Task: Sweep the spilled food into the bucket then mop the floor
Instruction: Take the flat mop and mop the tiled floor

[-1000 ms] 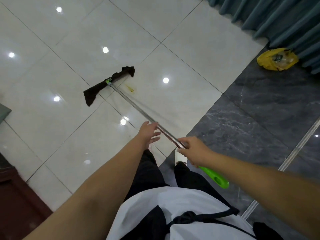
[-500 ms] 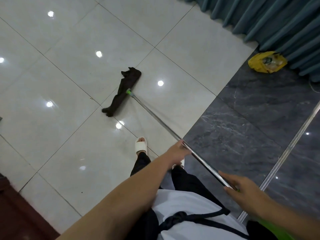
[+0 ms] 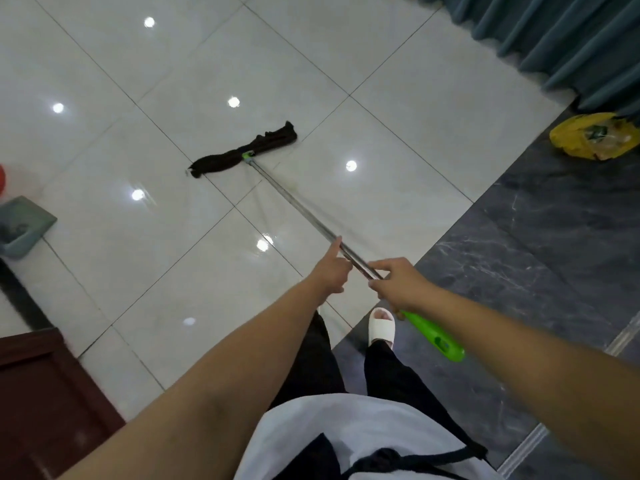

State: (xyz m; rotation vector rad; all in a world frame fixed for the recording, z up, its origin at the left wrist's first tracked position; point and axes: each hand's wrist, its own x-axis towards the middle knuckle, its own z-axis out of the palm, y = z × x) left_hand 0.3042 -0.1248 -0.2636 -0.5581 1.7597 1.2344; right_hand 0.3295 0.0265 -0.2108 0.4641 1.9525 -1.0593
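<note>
A mop with a dark flat head (image 3: 244,152) lies on the glossy white tile floor (image 3: 173,81), its metal pole (image 3: 294,202) running back toward me to a green grip end (image 3: 434,337). My left hand (image 3: 332,268) rests on the pole with the index finger stretched along it. My right hand (image 3: 398,278) grips the pole just behind, above the green grip. A faint wet streak shows on the tiles near the pole.
A grey-green dustpan (image 3: 24,223) sits at the left edge, with a sliver of something red (image 3: 1,178) above it. A yellow plastic bag (image 3: 594,135) lies on the dark marble strip (image 3: 519,254) by teal curtains (image 3: 571,36). Dark wooden furniture (image 3: 45,393) stands at lower left.
The mop head has swung from lengthwise to crosswise and pushed farther out. My right hand slid forward along the pole, so both hands now sit close together.
</note>
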